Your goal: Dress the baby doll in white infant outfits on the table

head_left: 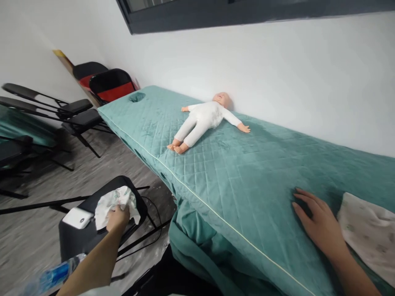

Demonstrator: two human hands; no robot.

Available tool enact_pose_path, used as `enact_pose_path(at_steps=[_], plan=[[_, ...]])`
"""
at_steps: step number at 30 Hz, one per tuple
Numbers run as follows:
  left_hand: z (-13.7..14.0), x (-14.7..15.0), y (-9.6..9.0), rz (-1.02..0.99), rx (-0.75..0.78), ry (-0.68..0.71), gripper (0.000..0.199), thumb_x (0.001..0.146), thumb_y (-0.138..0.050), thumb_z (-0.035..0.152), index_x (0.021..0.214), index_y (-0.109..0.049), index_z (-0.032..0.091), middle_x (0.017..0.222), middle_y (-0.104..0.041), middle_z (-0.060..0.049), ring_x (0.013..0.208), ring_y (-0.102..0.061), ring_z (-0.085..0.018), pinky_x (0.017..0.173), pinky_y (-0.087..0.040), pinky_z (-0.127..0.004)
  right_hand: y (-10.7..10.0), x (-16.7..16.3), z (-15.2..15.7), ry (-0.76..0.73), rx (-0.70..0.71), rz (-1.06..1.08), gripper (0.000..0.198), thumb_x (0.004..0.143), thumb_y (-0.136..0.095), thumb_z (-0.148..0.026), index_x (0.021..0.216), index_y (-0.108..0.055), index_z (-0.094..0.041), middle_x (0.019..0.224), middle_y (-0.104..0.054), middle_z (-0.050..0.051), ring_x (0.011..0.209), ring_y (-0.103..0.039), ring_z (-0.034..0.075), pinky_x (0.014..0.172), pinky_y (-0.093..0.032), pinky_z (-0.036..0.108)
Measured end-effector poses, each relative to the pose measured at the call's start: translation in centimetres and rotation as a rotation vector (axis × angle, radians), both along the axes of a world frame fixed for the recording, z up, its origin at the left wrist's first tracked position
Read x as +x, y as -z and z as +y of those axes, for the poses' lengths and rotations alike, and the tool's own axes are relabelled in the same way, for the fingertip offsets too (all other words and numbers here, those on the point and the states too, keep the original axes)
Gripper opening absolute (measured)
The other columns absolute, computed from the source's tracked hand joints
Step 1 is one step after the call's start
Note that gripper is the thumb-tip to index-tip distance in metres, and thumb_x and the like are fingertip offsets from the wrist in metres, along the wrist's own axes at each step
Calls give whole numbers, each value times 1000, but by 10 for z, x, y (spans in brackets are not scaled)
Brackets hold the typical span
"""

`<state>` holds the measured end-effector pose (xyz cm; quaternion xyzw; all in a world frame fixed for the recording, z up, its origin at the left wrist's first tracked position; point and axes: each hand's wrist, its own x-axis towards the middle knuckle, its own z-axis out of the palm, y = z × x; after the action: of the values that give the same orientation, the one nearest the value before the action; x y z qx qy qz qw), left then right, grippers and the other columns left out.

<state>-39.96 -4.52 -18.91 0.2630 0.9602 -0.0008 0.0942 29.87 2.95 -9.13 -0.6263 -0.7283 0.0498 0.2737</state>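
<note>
Over the black chair seat, my left hand is closed on a crumpled white cloth with a faint green print. Its fingertips are partly hidden in the folds. My right hand rests on the green quilted bed cover, fingers stretched out and holding nothing. Just right of that hand lies a folded pale cloth with a faint pattern, cut off by the frame edge. Farther back on the bed, a baby doll in a white suit lies on its back, arms spread, its head near the wall.
A white phone-like device lies on the chair seat beside the cloth. A blurred plastic bottle with a blue label is at the lower left. Folding chairs stand behind. The bed has a hole at its far end.
</note>
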Motion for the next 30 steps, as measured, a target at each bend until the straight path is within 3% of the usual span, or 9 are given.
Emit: enact_pose_path(at_steps=[4, 8, 11, 13, 17, 22, 26, 28, 30], plan=[[2, 8, 8, 0, -36, -20, 70, 92, -29, 57, 138, -51, 8, 138, -55, -29, 125, -57, -45, 92, -49, -52, -4, -5, -2, 3, -4, 26, 34, 95, -49, -47, 113, -65, -22, 132, -65, 10, 123, -59, 31, 108, -45, 56], [2, 15, 8, -31, -162, 103, 71, 93, -22, 57, 133, -53, 8, 122, -64, -29, 114, -64, -44, 86, -50, -49, -8, -8, -4, -2, -20, 58, 31, 96, -50, -42, 114, -64, -22, 134, -64, 9, 124, -58, 30, 109, -44, 56], [10, 26, -2, -27, -180, 86, 59, 93, -24, 55, 120, -58, 15, 108, -70, -20, 105, -68, -39, 78, -50, -45, -8, -9, -5, -4, -27, 78, 29, 96, -51, -40, 115, -64, -22, 134, -63, 9, 124, -57, 29, 109, -43, 56], [23, 36, -14, 3, -74, -28, 44, 91, -31, 51, 106, -59, 20, 95, -69, -10, 99, -68, -36, 77, -50, -44, -8, -9, -7, -9, -15, 95, 27, 97, -50, -38, 114, -64, -23, 133, -64, 9, 124, -57, 28, 109, -44, 56], [67, 61, -38, 36, 450, -161, 26, 87, -44, 44, 92, -56, 21, 80, -61, -4, 97, -65, -34, 81, -50, -47, -16, -10, -17, 38, 131, 17, 24, 96, -50, -31, 113, -65, -21, 134, -63, 12, 131, -53, 30, 111, -42, 56], [126, 118, -71, -7, 741, 118, 31, 88, -49, 46, 98, -59, 19, 88, -65, -3, 90, -65, -21, 85, -50, -33, -44, 2, -54, 299, 248, -219, 40, 92, -55, -29, 132, -60, -29, 146, -56, 13, 143, -42, 39, 118, -25, 67], [150, 208, -105, -172, 1100, 490, 34, 86, -54, 49, 89, -62, 16, 73, -62, -3, 68, -57, -16, 69, -47, -29, -49, 41, -79, 630, 172, -256, 71, 88, -58, -54, 154, -37, -36, 162, -34, 14, 149, -27, 45, 100, -39, 71], [155, 261, -120, -327, 1140, 670, 32, 85, -57, 48, 86, -64, 17, 71, -63, -2, 63, -54, -14, 67, -45, -27, -45, 65, -83, 636, 116, -240, 79, 84, -57, -64, 152, -40, -29, 154, -43, 22, 140, -41, 48, 95, -45, 67], [158, 313, -130, -529, 1067, 842, 30, 86, -59, 48, 84, -66, 19, 69, -63, 0, 60, -53, -13, 65, -44, -26, -44, 83, -81, 631, 80, -214, 73, 83, -56, -65, 144, -51, -25, 135, -57, 25, 126, -55, 47, 90, -49, 60]])
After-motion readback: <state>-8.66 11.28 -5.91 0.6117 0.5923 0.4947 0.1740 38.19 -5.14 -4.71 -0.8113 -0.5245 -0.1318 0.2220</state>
